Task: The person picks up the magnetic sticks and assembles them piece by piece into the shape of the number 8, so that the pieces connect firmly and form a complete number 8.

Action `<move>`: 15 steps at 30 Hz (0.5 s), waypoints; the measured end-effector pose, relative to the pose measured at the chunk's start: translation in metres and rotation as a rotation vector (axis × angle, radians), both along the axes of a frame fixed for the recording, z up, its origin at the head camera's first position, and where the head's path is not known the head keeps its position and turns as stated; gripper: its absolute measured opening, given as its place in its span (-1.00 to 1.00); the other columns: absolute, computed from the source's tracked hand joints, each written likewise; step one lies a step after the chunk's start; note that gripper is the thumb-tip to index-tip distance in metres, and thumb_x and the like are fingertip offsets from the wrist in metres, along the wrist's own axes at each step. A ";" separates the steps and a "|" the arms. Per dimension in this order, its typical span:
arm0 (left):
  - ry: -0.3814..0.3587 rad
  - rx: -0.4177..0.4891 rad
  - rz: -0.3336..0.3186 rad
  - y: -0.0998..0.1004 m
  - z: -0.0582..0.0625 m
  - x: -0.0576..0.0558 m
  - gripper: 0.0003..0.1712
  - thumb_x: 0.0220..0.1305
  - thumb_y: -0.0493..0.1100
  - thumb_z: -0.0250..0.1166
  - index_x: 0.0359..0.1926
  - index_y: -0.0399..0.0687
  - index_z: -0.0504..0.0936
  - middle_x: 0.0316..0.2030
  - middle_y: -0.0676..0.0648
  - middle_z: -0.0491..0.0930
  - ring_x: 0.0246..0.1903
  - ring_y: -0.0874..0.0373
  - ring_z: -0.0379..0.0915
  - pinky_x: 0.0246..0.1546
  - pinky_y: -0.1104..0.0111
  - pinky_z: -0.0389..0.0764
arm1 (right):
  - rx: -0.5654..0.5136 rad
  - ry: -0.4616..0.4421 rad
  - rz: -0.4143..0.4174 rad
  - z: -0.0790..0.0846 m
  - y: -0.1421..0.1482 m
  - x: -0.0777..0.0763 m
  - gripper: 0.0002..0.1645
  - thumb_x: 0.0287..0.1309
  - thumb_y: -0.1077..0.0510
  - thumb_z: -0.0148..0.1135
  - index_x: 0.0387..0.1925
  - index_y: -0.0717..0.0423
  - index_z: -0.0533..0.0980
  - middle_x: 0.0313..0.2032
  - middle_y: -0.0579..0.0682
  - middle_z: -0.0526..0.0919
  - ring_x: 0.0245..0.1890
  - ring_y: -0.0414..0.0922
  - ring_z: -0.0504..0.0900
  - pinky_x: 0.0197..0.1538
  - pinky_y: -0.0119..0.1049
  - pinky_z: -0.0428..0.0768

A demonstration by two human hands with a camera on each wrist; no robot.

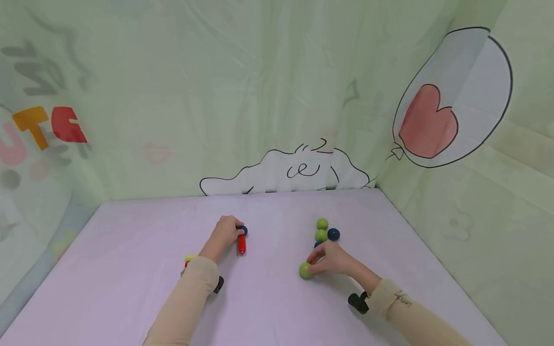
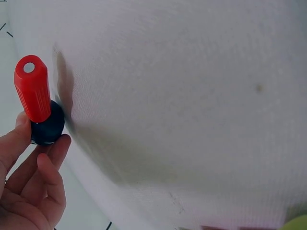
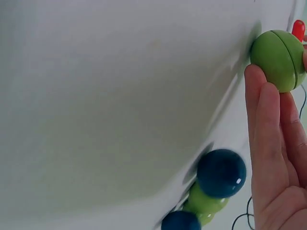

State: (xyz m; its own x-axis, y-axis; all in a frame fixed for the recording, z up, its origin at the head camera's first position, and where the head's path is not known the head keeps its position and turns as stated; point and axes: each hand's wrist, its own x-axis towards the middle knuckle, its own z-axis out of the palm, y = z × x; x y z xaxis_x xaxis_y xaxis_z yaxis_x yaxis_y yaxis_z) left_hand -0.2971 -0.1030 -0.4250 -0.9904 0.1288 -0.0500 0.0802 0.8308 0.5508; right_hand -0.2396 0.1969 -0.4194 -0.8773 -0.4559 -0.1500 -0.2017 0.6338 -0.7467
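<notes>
My left hand (image 1: 226, 230) pinches a dark blue ball (image 2: 48, 127) low over the table. Against that ball stands a red ribbed handle (image 2: 32, 88) with a hole in its end; whether the two are joined I cannot tell. Toward the right, my right hand (image 1: 333, 258) holds a green ball (image 1: 305, 270) between thumb and fingertips, at the tabletop. A seam runs round this ball (image 3: 276, 60) in the right wrist view. Just beyond the right hand are two green balls (image 1: 321, 235) and a blue ball (image 1: 333, 234), with another blue ball partly hidden by the fingers.
Yellow and red pieces (image 1: 191, 258) lie beside the left forearm, partly covered by the sleeve. The pale table (image 1: 268, 307) meets a printed curtain (image 1: 195, 96) at its back edge. Dark wrist cameras (image 1: 358, 303) hang under both forearms.
</notes>
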 end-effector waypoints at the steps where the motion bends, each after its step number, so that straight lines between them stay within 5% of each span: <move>1: 0.000 0.003 0.002 0.000 0.000 0.000 -0.69 0.13 -0.29 0.28 -0.07 -0.28 0.61 -0.12 -0.22 0.58 -0.02 -0.09 0.44 0.02 0.16 0.43 | 0.001 -0.002 0.001 -0.001 -0.003 0.000 -0.76 -0.19 0.23 0.44 -0.42 0.26 0.61 -0.46 -0.03 0.63 -0.48 -0.20 0.56 -0.42 -0.37 0.55; 15: 0.005 0.012 0.002 0.000 -0.001 -0.002 -0.70 0.13 -0.28 0.28 -0.08 -0.29 0.62 -0.13 -0.21 0.59 -0.03 -0.08 0.44 0.03 0.17 0.42 | 0.000 -0.064 0.003 -0.004 -0.052 -0.002 -0.79 -0.18 0.22 0.44 -0.43 0.21 0.61 -0.51 -0.07 0.60 -0.53 -0.23 0.54 -0.41 -0.38 0.55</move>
State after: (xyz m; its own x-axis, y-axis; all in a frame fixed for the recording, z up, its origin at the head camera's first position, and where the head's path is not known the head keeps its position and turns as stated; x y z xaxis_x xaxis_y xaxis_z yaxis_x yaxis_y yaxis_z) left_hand -0.2988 -0.1034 -0.4256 -0.9909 0.1269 -0.0439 0.0808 0.8245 0.5600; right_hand -0.2418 0.1448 -0.4234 -0.8647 -0.4581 -0.2060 -0.1550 0.6336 -0.7580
